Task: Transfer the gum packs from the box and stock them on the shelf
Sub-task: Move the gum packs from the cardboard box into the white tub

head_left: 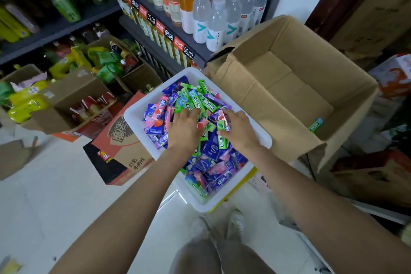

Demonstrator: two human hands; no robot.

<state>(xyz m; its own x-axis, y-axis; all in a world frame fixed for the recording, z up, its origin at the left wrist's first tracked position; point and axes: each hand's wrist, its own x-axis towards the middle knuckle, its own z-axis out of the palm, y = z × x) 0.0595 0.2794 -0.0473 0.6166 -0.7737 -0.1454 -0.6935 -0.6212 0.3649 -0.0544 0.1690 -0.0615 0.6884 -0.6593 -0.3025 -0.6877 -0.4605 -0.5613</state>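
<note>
My right grip [231, 126] pinched a green gum pack [223, 125]; my left hand [185, 128] lay flat on the gum packs [213, 162] heaped beneath in the white bin [133, 115]. Better to gather several, aligned, before lifting.

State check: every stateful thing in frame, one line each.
white bin: filled with gum packs
cardboard box: flaps open, nearly empty
green gum pack: alone in the cardboard box
left hand: resting on the gum pile, fingers curled into it
right hand: gripping packs
water bottles: upright on shelf, capped
</note>
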